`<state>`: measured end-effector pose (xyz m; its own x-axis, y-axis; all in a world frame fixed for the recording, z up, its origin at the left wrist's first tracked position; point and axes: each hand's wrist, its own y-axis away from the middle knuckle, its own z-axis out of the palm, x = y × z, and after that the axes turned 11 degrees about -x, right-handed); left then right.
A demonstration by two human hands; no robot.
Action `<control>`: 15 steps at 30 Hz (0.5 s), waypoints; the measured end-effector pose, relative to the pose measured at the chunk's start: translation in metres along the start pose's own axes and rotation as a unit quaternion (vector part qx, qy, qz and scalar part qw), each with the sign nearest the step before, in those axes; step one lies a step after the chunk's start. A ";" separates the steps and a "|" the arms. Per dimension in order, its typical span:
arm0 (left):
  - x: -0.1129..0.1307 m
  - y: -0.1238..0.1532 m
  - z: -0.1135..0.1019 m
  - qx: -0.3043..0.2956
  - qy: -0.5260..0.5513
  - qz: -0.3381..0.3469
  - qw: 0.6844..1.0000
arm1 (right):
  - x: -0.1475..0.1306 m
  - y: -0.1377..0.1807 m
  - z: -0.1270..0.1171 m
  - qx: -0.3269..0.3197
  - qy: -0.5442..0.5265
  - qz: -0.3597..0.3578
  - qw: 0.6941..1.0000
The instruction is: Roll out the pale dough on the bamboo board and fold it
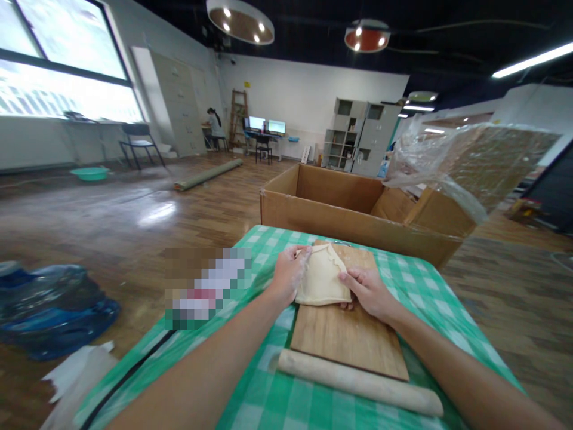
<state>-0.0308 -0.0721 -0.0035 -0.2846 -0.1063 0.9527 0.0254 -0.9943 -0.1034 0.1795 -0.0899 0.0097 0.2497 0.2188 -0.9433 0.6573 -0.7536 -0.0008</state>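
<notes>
A flat sheet of pale dough (321, 279), folded over at its edges, lies on the far half of a wooden board (347, 334). My left hand (289, 272) curls against the dough's left edge, fingers closed on it. My right hand (369, 289) grips the dough's right edge, thumb on top. A wooden rolling pin (358, 382) lies on the green checked tablecloth (416, 286) just in front of the board, near me.
A large open cardboard box (349, 206) stands right behind the table. A plastic-wrapped bundle (487, 161) rests at its right. A blurred patch sits on the table's left. A blue water jug (49, 307) lies on the wood floor at left. A person sits at far desks.
</notes>
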 end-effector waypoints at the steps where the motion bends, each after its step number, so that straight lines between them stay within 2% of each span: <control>1: 0.000 0.000 0.000 0.003 0.000 0.001 1.000 | 0.000 0.000 0.001 0.000 0.000 0.001 1.000; 3: 0.000 0.000 -0.001 0.005 -0.002 0.004 1.000 | -0.001 0.001 0.001 -0.004 -0.015 -0.001 1.000; 9: 0.002 -0.004 -0.005 0.033 0.017 0.023 0.999 | -0.006 0.003 -0.002 -0.081 -0.062 0.006 0.995; 15: 0.005 -0.006 -0.007 0.044 0.018 0.025 0.999 | -0.004 0.003 -0.005 -0.087 -0.049 0.000 0.995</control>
<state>-0.0392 -0.0665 -0.0005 -0.3156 -0.1565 0.9359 0.1241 -0.9846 -0.1228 0.1837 -0.0897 0.0147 0.1840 0.1511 -0.9712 0.7724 -0.6334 0.0478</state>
